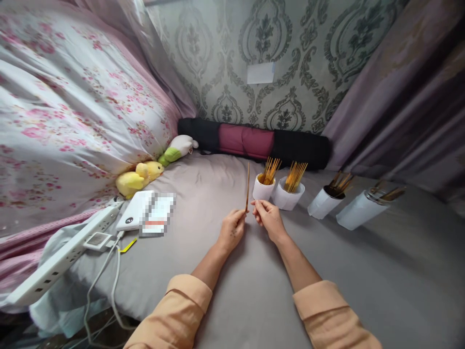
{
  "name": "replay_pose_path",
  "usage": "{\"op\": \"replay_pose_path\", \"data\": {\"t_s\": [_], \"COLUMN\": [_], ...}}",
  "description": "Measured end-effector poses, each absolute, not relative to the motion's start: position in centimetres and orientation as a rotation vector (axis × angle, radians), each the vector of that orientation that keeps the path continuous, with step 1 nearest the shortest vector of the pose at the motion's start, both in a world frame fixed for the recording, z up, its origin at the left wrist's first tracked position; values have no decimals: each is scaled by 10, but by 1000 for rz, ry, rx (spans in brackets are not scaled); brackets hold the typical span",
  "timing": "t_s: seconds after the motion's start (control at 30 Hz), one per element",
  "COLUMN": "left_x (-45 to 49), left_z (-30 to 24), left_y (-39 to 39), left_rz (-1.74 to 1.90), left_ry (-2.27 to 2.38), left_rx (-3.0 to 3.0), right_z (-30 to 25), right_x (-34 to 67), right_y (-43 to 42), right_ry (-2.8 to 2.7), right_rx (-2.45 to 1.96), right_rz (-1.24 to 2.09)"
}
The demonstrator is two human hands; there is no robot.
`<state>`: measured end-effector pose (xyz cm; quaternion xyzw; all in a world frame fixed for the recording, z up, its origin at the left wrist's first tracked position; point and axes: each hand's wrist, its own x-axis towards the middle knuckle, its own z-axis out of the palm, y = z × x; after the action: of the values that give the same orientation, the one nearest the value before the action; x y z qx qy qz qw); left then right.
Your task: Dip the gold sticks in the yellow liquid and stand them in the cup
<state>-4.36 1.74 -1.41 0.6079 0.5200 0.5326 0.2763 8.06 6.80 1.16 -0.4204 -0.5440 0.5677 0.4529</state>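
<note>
My left hand (232,229) pinches the lower end of a thin wooden stick (248,186) that stands upright above the grey bedsheet (225,291). My right hand (268,218) hovers right beside it with fingers curled near the stick's base; whether it touches the stick is unclear. Just behind the hands stand two white cups (263,189) (288,196), each holding several similar sticks. Further right, two more white cups (322,202) (358,209) lean over with darker sticks inside.
A floral quilt (72,111) piles up on the left. Yellow and green plush toys (140,178), a white power bank (134,210), a power strip (65,252) with cables lie left. A black and maroon roll (254,143) lies along the patterned wall.
</note>
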Motion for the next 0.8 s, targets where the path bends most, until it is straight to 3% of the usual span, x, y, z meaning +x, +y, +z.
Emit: {"op": "replay_pose_path", "data": {"t_s": [0.8], "left_x": [-42], "left_z": [-26], "left_y": [16], "left_rz": [1252], "left_ry": [1429], "left_rx": [2043], "right_z": [15], "right_x": [85], "right_y": [73], "right_ry": [-1263], "right_rx": [-990], "right_rz": [1414]}}
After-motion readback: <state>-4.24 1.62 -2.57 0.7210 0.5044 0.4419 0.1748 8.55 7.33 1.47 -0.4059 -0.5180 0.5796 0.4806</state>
